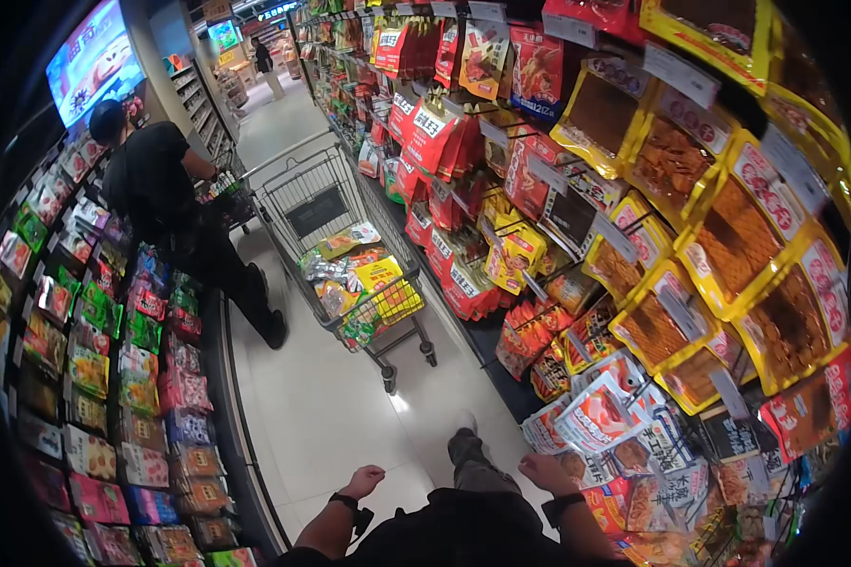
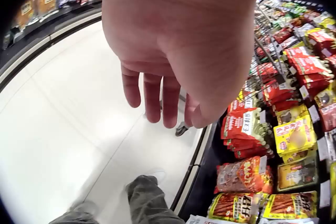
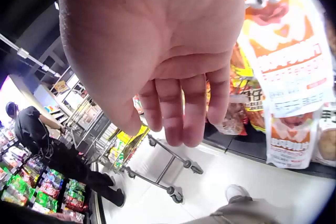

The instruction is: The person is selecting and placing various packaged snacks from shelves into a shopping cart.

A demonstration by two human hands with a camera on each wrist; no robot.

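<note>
While both hands hang with fingers loosely straight and nothing in them, the right hand (image 1: pixel 544 470) is just beside a snack packet (image 3: pixel 287 71) without touching it. The packet is glossy white with an orange cartoon panel on top, red lettering across the middle and an orange picture at the bottom, and it sits on the rack just past the little finger. The left hand (image 1: pixel 364 480) hangs over pale floor (image 1: pixel 321 406), well apart from the shelves. Farther ahead stands a wire shopping cart (image 1: pixel 298 203) loaded with bright packets, and beyond it a person in black (image 1: pixel 151 180) leans toward the opposite shelves.
</note>
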